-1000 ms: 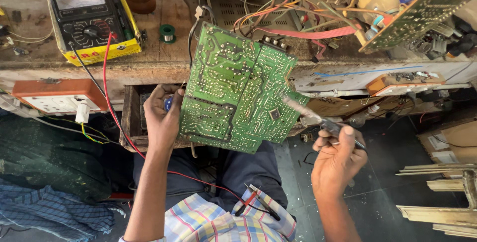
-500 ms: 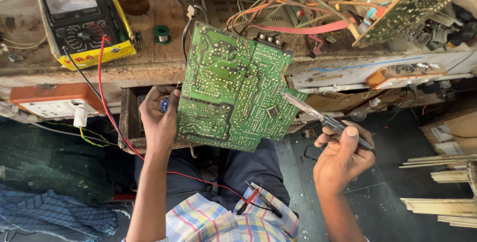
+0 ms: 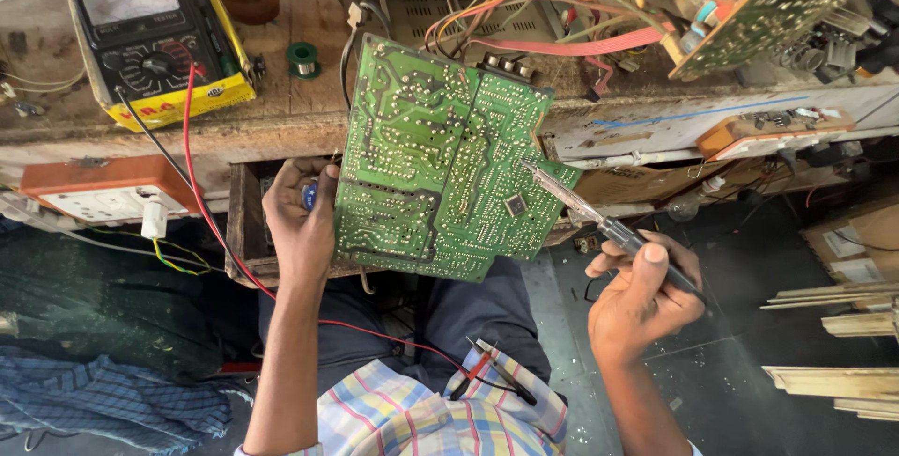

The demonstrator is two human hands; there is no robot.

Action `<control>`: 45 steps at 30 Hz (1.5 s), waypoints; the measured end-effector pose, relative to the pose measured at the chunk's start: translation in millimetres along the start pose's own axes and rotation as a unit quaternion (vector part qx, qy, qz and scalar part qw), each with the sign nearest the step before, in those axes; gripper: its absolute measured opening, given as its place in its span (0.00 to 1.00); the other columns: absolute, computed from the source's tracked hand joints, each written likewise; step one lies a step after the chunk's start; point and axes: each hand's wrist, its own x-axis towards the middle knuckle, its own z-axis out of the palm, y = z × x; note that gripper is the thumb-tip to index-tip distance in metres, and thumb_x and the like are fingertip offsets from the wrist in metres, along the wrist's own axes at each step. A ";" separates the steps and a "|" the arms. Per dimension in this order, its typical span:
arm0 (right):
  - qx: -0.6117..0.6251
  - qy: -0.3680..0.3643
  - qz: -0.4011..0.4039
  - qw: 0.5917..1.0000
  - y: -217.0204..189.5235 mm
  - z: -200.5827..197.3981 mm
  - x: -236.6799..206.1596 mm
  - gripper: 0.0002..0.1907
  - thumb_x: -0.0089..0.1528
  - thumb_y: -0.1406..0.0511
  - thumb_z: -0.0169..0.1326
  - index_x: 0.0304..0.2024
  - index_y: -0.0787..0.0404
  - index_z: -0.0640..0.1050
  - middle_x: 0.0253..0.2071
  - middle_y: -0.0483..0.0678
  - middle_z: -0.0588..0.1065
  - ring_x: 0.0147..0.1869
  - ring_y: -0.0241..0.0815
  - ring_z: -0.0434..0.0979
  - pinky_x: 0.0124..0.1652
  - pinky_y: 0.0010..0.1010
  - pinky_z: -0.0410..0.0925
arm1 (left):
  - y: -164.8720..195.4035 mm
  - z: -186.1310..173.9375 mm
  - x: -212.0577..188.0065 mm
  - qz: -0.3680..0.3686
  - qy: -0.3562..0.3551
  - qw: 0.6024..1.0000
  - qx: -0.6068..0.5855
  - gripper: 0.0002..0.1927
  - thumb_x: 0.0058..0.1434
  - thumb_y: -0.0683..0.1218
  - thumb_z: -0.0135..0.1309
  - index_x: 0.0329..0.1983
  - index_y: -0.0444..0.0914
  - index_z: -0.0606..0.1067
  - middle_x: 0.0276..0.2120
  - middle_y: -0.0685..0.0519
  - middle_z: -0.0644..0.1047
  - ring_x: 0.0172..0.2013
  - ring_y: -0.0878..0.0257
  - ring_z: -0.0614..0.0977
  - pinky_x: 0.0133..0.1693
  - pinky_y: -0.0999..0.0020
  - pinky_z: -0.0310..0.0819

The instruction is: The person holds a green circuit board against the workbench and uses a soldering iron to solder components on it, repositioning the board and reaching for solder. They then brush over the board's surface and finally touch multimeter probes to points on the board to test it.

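Board: green circuit board [image 3: 440,161] being held tilted, solder side up, over the lap, just in front of the workbench edge [image 3: 281,133].
Left hand [image 3: 300,222]: gripping the board's left edge, fingers wrapped tight around it; also pinching something small and blue, too small to identify.
Right hand [image 3: 641,297]: closed pen-style around a soldering iron [image 3: 609,227]; tip touching the board's right side, near a small square chip [image 3: 514,204].
Bench: yellow multimeter [image 3: 154,44] sitting well apart at upper left, its red and black leads [image 3: 201,184] hanging down past the left arm into the lap; small green solder spool [image 3: 302,59] beside the meter; second board and wire tangle [image 3: 599,16] at upper right.
Risk: one-edge hold leaving the board free to flex or swing under tip pressure, likely bridging close pads or sliding onto the chip.
Risk: hot tip working above the lap and the dangling leads, so burning cloth or lead insulation if slipping.
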 end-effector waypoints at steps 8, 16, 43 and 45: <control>0.083 0.023 0.155 0.984 -5.0 -1.6 2.5 0.12 0.71 0.63 0.53 0.45 0.67 0.71 0.33 0.55 0.77 0.26 0.42 0.73 0.27 0.34 0.68 | 6.3 9.6 -3.4 0.018 0.011 1.000 0.021 0.03 0.71 0.39 0.55 0.40 0.33 0.75 0.28 0.64 0.73 0.27 0.81 0.66 0.28 0.81 0.54; 0.099 0.021 0.110 0.989 -10.0 -6.5 12.0 0.13 0.74 0.62 0.53 0.46 0.70 0.72 0.35 0.56 0.77 0.29 0.43 0.75 0.28 0.33 0.68 | 7.5 21.0 -6.2 0.010 0.016 1.000 0.022 0.04 0.71 0.40 0.56 0.40 0.33 0.75 0.27 0.64 0.72 0.26 0.81 0.64 0.27 0.81 0.52; 0.105 0.000 0.147 0.983 -6.0 -5.3 13.6 0.12 0.73 0.64 0.53 0.42 0.69 0.72 0.32 0.55 0.76 0.29 0.41 0.76 0.25 0.33 0.69 | 4.5 26.3 -10.5 0.021 0.021 0.999 0.023 0.03 0.72 0.40 0.56 0.43 0.33 0.76 0.27 0.62 0.74 0.26 0.81 0.65 0.28 0.82 0.53; 0.136 -0.003 0.187 0.973 -3.7 -2.3 7.4 0.11 0.72 0.63 0.54 0.42 0.68 0.73 0.33 0.56 0.77 0.29 0.41 0.76 0.26 0.33 0.69 | 5.7 27.9 -11.5 0.030 0.019 0.999 0.028 0.03 0.71 0.39 0.56 0.42 0.33 0.75 0.29 0.63 0.75 0.27 0.81 0.67 0.29 0.82 0.56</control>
